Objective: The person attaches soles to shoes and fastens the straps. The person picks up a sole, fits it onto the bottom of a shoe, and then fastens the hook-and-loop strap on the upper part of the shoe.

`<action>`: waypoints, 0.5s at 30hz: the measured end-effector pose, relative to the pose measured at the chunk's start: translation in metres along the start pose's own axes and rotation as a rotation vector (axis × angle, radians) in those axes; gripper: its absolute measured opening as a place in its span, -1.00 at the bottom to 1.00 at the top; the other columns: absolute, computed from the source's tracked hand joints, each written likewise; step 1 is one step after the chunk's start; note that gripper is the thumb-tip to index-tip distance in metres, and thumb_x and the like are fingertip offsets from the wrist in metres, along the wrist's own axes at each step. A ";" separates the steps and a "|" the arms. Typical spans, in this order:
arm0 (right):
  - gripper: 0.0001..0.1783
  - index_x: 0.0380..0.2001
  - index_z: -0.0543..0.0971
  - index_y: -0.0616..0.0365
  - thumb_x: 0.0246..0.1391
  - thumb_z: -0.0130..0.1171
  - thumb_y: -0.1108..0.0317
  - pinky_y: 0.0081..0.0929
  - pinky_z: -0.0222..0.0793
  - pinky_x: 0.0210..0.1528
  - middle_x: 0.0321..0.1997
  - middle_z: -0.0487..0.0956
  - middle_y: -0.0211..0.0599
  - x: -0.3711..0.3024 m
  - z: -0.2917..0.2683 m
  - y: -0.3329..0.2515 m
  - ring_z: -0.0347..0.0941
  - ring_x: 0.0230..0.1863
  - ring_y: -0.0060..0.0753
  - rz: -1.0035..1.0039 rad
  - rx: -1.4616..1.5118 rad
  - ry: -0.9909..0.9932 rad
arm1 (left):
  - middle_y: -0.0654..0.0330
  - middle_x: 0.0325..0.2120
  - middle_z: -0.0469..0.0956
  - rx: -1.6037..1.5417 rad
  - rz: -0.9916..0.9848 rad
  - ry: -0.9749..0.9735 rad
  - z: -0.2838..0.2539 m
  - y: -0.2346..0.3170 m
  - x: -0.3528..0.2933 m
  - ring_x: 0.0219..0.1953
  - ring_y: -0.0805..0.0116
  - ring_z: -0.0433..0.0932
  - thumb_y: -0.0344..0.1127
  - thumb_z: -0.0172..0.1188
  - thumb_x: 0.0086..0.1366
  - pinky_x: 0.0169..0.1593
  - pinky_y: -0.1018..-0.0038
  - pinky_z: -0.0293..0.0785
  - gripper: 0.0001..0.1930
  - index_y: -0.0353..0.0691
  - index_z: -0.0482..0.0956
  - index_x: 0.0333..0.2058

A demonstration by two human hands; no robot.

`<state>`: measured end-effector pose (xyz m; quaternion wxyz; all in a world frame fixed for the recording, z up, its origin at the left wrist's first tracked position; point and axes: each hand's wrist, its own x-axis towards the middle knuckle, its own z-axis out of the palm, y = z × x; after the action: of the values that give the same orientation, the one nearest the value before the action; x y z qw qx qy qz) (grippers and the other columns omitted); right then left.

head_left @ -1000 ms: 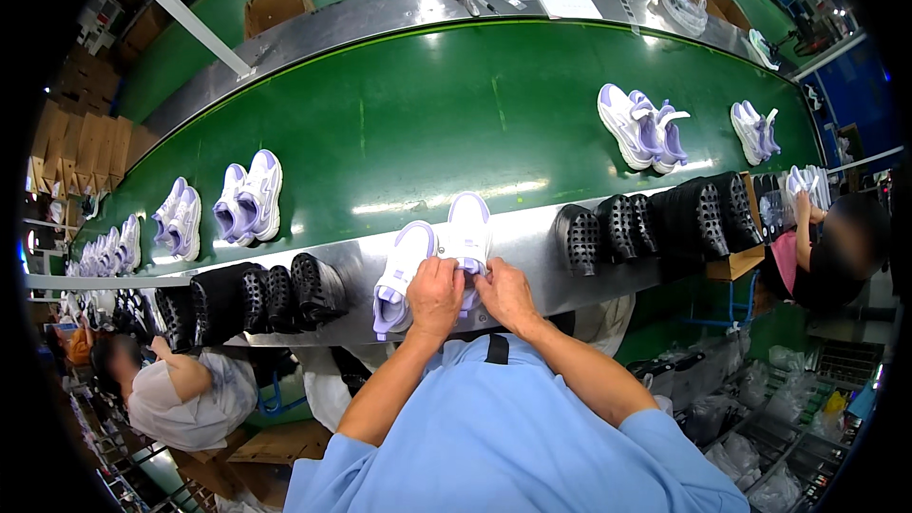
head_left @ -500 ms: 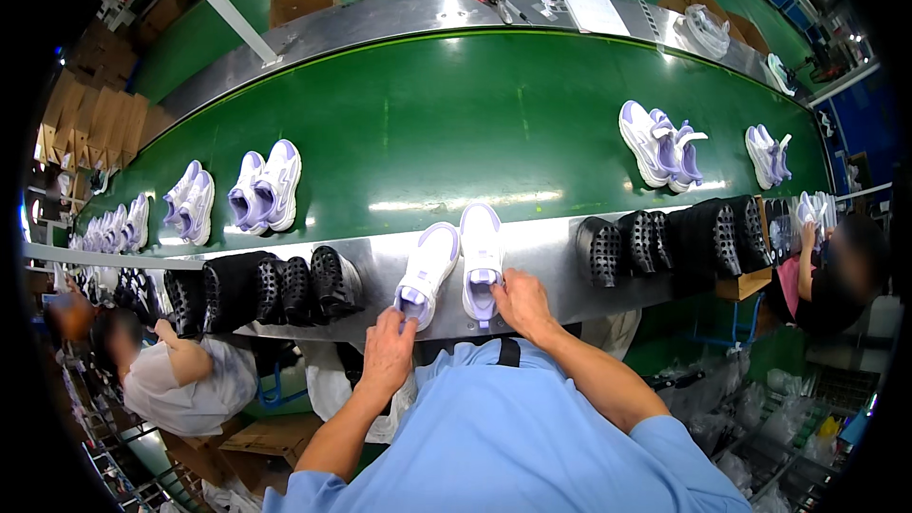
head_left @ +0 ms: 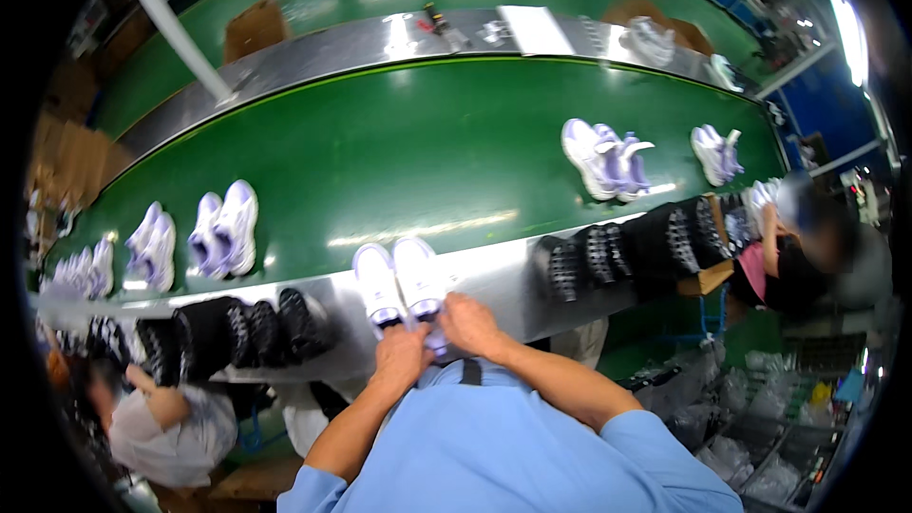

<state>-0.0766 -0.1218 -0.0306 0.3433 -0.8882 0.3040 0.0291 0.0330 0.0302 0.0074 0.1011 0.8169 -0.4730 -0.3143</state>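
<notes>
A pair of white and lavender sneakers lies before me on the steel ledge, toes pointing away. My left hand (head_left: pixel 402 355) is closed at the heel of the left sneaker (head_left: pixel 377 280), its fingertips partly hidden at the opening. With curled fingers my right hand (head_left: pixel 470 325) grips the heel of the right sneaker (head_left: pixel 418 274). The two sneakers stand close side by side, their toes reaching over the edge of the green belt (head_left: pixel 380 161). Blur hides the finer detail of both heels.
Black studded, shoe-sized blocks (head_left: pixel 304 328) line the steel ledge (head_left: pixel 503 290) on both sides. More sneakers (head_left: pixel 226 228) stand on the belt at left, and another pair (head_left: pixel 600 161) at right. A screwdriver (head_left: pixel 439 19) and white paper (head_left: pixel 537 30) lie across the belt. Co-workers sit either side.
The sneakers have come together, the left one turned straighter, and my hands have drawn closer to each other. The whole view has shifted and tilted, with blur.
</notes>
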 end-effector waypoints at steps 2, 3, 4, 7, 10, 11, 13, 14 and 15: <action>-0.61 -0.17 0.58 0.34 0.20 0.25 0.17 0.11 0.54 0.00 -0.19 0.66 0.18 -0.001 -0.025 -0.013 0.62 -0.11 0.30 -0.031 0.011 -0.067 | -0.08 -0.35 0.62 0.128 0.034 0.225 0.010 -0.004 0.014 -0.21 -0.13 0.60 -0.33 0.38 0.04 -0.20 0.02 0.60 -0.64 -0.07 0.70 -0.11; -0.60 -0.16 0.59 0.33 0.20 0.26 0.14 0.10 0.53 0.02 -0.18 0.66 0.16 -0.004 -0.048 -0.016 0.62 -0.10 0.28 0.003 0.025 -0.034 | -0.08 -0.37 0.62 0.140 0.053 0.278 0.008 -0.005 0.028 -0.23 -0.12 0.61 -0.34 0.38 0.04 -0.21 0.03 0.60 -0.66 -0.08 0.69 -0.13; -0.60 -0.15 0.60 0.31 0.20 0.27 0.12 0.09 0.53 0.03 -0.16 0.67 0.15 -0.003 -0.077 -0.028 0.62 -0.08 0.26 0.024 0.047 -0.009 | -0.07 -0.38 0.62 0.157 0.056 0.333 0.002 -0.010 0.039 -0.24 -0.11 0.61 -0.35 0.38 0.04 -0.22 0.04 0.60 -0.67 -0.08 0.69 -0.14; -0.57 -0.11 0.63 0.27 0.20 0.29 0.08 0.06 0.53 0.05 -0.12 0.69 0.12 0.010 -0.139 -0.014 0.63 -0.04 0.22 0.103 0.071 0.108 | -0.09 -0.39 0.61 0.199 0.062 0.412 -0.032 -0.039 0.092 -0.23 -0.09 0.61 -0.36 0.40 0.06 -0.19 0.03 0.59 -0.67 -0.10 0.69 -0.14; -0.51 -0.06 0.66 0.29 0.18 0.31 0.05 0.02 0.53 0.07 -0.11 0.70 0.16 0.033 -0.205 0.015 0.63 -0.01 0.19 0.191 0.002 0.180 | -0.09 -0.35 0.62 0.285 -0.016 0.483 -0.067 -0.098 0.143 -0.20 -0.09 0.61 -0.34 0.41 0.09 -0.15 0.06 0.60 -0.67 -0.10 0.68 -0.11; -0.51 -0.07 0.67 0.31 0.17 0.31 0.05 0.02 0.53 0.08 -0.13 0.70 0.18 0.045 -0.219 0.042 0.64 -0.01 0.21 0.223 -0.007 0.235 | -0.09 -0.28 0.61 0.255 -0.058 0.449 -0.082 -0.116 0.153 -0.14 -0.10 0.60 -0.33 0.42 0.10 -0.09 0.05 0.59 -0.61 -0.07 0.66 -0.05; -0.49 -0.10 0.68 0.34 0.14 0.31 0.04 0.01 0.53 0.11 -0.12 0.70 0.22 0.070 -0.241 0.107 0.64 0.01 0.23 0.331 -0.082 0.324 | -0.09 -0.12 0.58 0.234 -0.123 0.325 -0.106 -0.117 0.158 0.00 -0.12 0.56 -0.31 0.45 0.10 0.04 0.03 0.56 -0.49 -0.01 0.61 0.08; -0.49 -0.12 0.69 0.34 0.12 0.31 0.04 0.01 0.52 0.13 -0.10 0.70 0.25 0.073 -0.256 0.141 0.64 0.02 0.24 0.418 -0.153 0.362 | -0.10 -0.04 0.56 0.238 -0.135 0.230 -0.123 -0.102 0.151 0.08 -0.14 0.52 -0.31 0.46 0.10 0.11 0.01 0.53 -0.42 0.02 0.58 0.14; -0.41 -0.08 0.67 0.41 0.10 0.33 0.02 -0.04 0.52 0.15 -0.03 0.68 0.27 0.078 -0.273 0.169 0.63 0.08 0.23 0.544 -0.169 0.327 | -0.10 0.02 0.52 0.278 -0.206 0.184 -0.136 -0.078 0.142 0.16 -0.16 0.46 -0.32 0.47 0.09 0.20 -0.03 0.45 -0.35 -0.05 0.54 0.21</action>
<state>-0.1504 -0.4317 0.0577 0.1946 -0.7927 0.5777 0.0020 0.2211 -0.0651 0.0182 -0.0024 0.8923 -0.4145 -0.1787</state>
